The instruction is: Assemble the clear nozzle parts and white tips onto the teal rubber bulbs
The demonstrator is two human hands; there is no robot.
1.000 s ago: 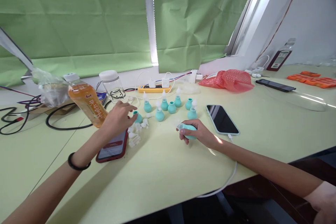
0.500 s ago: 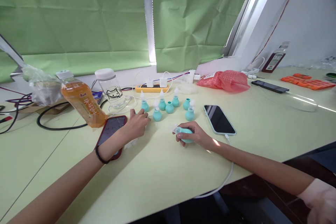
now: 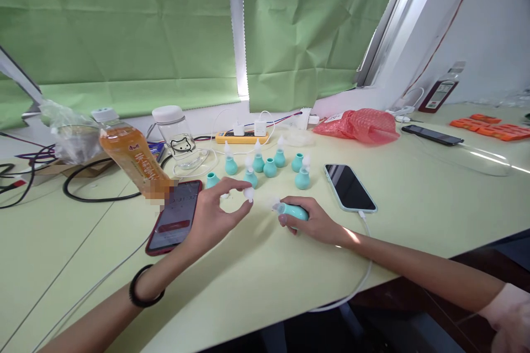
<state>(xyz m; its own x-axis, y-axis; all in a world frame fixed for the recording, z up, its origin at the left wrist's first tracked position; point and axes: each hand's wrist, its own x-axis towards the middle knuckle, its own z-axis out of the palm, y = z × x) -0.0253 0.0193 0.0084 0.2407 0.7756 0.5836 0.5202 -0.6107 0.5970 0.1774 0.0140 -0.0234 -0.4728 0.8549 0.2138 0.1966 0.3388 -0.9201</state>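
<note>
Thumb and forefinger of my left hand [image 3: 213, 215] pinch a small white piece [image 3: 249, 193], while my right hand [image 3: 317, 220] wraps a teal bulb [image 3: 295, 211] just across from it — the hands near but apart. To do this well, I'd say, a light pinch and a steady hold matter, without squeezing the soft-looking belly. The bulb lies nearly sideways in my grip, smooth and rounded, its translucent tip [image 3: 276, 207] pointing left; whether it touches the table [image 3: 265, 270], I cannot tell.
</note>
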